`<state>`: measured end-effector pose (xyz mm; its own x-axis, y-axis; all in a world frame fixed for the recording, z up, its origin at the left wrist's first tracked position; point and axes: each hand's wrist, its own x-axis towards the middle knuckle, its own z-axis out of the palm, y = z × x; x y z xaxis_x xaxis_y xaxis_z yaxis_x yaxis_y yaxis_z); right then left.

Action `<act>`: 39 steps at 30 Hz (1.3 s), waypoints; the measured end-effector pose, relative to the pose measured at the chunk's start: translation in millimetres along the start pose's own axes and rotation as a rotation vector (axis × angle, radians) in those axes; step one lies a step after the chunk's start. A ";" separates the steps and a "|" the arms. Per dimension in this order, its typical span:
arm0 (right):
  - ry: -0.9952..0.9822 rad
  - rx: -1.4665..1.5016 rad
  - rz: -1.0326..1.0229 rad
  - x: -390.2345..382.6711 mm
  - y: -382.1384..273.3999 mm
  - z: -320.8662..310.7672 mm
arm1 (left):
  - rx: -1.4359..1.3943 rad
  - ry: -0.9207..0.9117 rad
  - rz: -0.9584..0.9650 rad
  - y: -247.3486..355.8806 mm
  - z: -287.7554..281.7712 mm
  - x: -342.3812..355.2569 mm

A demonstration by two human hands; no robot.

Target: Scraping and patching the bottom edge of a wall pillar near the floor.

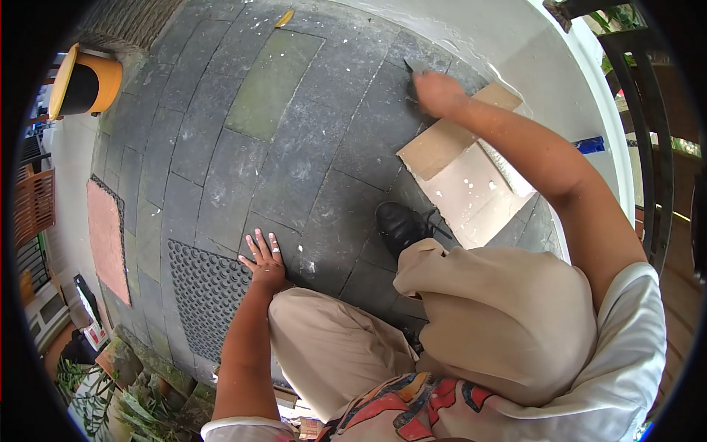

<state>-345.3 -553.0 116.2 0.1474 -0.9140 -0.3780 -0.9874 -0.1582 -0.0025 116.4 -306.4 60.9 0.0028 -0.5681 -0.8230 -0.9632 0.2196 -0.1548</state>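
My left hand lies with its fingers spread on the grey slate tiles, beside a black studded rubber mat. White specks show on its fingertips. Far to the right, my right hand is closed around a dark thin-bladed tool, most of which the hand hides. The tool's pointed tip is close to the floor near the foot of the white wall; whether it touches cannot be told. Beneath my right forearm lies a sheet of brown cardboard with white splashes.
My black shoe stands next to the cardboard. A blue object rests by the wall at right. At the far left are an orange-yellow bucket and a reddish mat; potted plants stand at lower left.
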 end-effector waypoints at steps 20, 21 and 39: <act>0.019 0.014 -0.128 43.8 -71.9 -19.3 | -0.033 -0.139 0.007 -0.9 -21.4 -17.2; 0.018 0.009 -0.132 53.6 -67.9 -16.7 | -0.031 -0.128 0.017 1.1 -23.7 -14.4; 0.027 -0.064 0.003 129.1 -76.6 -53.8 | -0.024 -0.072 0.027 5.0 -28.2 -13.3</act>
<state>-247.5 -679.0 117.5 0.1467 -0.9243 -0.3524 -0.9823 -0.1781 0.0583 104.0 -320.0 86.5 -0.0047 -0.5036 -0.8639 -0.9694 0.2144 -0.1197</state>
